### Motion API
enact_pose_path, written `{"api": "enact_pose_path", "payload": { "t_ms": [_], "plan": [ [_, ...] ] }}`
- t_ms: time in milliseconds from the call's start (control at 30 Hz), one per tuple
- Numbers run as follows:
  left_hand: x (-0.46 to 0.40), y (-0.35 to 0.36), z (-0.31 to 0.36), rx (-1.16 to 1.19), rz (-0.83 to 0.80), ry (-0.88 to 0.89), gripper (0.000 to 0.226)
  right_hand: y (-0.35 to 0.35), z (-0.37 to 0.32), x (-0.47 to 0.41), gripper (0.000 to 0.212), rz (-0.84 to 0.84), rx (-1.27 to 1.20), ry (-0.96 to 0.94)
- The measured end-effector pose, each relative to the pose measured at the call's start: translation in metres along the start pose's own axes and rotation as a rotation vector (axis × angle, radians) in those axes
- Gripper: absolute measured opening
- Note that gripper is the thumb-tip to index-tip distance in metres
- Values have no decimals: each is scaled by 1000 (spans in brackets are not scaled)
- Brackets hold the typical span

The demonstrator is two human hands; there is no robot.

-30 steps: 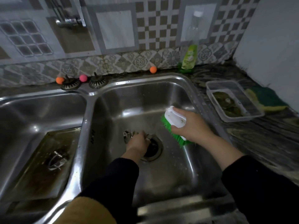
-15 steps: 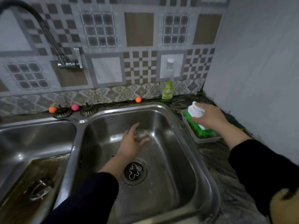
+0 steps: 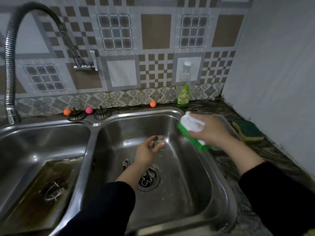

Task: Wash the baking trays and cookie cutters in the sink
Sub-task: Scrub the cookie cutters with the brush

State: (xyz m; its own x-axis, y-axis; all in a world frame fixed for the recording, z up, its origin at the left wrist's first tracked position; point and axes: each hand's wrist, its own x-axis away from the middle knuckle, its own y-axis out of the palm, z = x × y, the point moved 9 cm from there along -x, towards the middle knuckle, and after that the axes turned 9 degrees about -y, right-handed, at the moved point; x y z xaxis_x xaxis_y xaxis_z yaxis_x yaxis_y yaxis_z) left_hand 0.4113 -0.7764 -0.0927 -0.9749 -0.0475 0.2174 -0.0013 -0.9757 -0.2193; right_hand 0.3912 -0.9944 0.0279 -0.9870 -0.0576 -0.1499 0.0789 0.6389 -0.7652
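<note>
Since half a second ago the right hand [image 3: 208,131] has brought the brush [image 3: 190,129] from the counter tub back over the right basin's [image 3: 187,193] rim. In the left basin [image 3: 34,142] a stained tray [image 3: 39,193] lies flat with a cutter [image 3: 53,193] on it. The left hand [image 3: 147,150] pinches a small cutter [image 3: 158,140] between thumb and fingertips above the right basin; another cutter [image 3: 148,178] lies on the drain. The right hand's fingers curl round the brush, bristles down. A sponge [image 3: 248,132] rests on the counter beyond.
</note>
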Motion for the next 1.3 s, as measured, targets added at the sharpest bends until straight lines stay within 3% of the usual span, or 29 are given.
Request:
{"api": "enact_pose_path", "payload": {
  "t_ms": [100, 200, 367, 567, 700, 867, 1033, 1200, 1300],
  "plan": [
    [3, 3, 0, -78, -27, 12, 42, 46, -40, 25, 70, -87, -123, -130],
    [10, 13, 1, -205, -81, 42, 28, 65, -51, 22, 70, -54, -84, -169],
    [6, -14, -3, -169, -7, 3, 43, 70, -45, 28, 69, -77, -76, -143],
    [22, -8, 7, -169, -54, 52, 52, 68, -46, 19, 68, -11, -137, -109],
    [11, -34, 2, -95, 30, -4, 55, 80, -53, 29, 70, -42, -180, -168],
    [32, -15, 11, 168, -156, -97, 52, 63, -48, 19, 64, 57, -241, -105],
    [32, -15, 19, 571, -305, -253, 22, 68, -63, 40, 67, 30, -176, -192],
    [35, -15, 21, 598, -361, -210, 28, 78, -69, 28, 70, 24, -97, -228],
    [31, -24, 17, 575, -335, -204, 29, 84, -67, 29, 69, -73, -70, -218]
  ]
}}
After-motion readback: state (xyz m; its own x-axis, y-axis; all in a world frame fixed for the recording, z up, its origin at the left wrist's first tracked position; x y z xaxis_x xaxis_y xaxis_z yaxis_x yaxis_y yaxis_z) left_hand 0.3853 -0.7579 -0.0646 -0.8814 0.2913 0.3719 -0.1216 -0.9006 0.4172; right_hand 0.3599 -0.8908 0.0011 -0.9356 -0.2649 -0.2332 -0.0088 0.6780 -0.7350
